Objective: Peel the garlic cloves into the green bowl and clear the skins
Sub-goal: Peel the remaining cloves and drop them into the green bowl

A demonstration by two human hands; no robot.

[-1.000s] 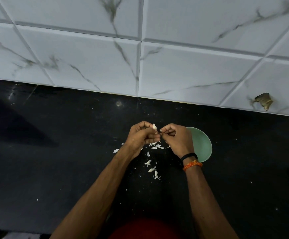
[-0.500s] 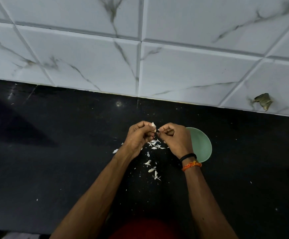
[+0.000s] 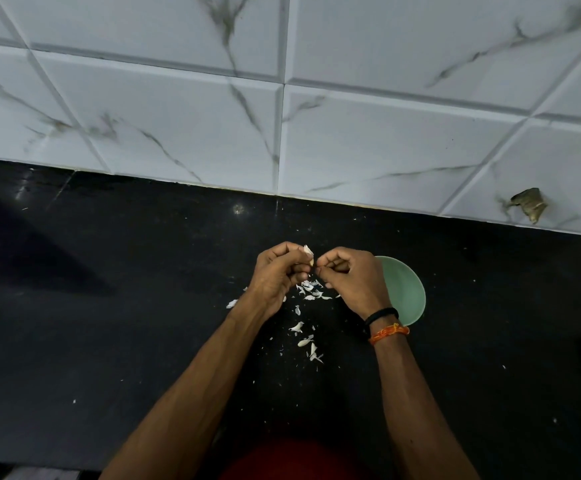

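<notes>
Glossy black stone desk (image 3: 116,323), speckled. Thin white papery garlic skins (image 3: 305,341) scattered at desk centre, flaky, curled. Above them, left hand (image 3: 275,275) fingers curled, pinching small white garlic clove (image 3: 308,251); right hand (image 3: 353,280) fingers curled, pinching its skin at the tip. Round smooth pale-green bowl (image 3: 405,292) at 3 o'clock of hands, partly hidden. Far: white marble-veined wall tiles (image 3: 178,116), bevelled.

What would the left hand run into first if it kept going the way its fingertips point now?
Probably the right hand. The left hand points across at it, both pinching the garlic clove between their fingertips above the skins. The green bowl lies beyond the right hand, though depth is unclear.
</notes>
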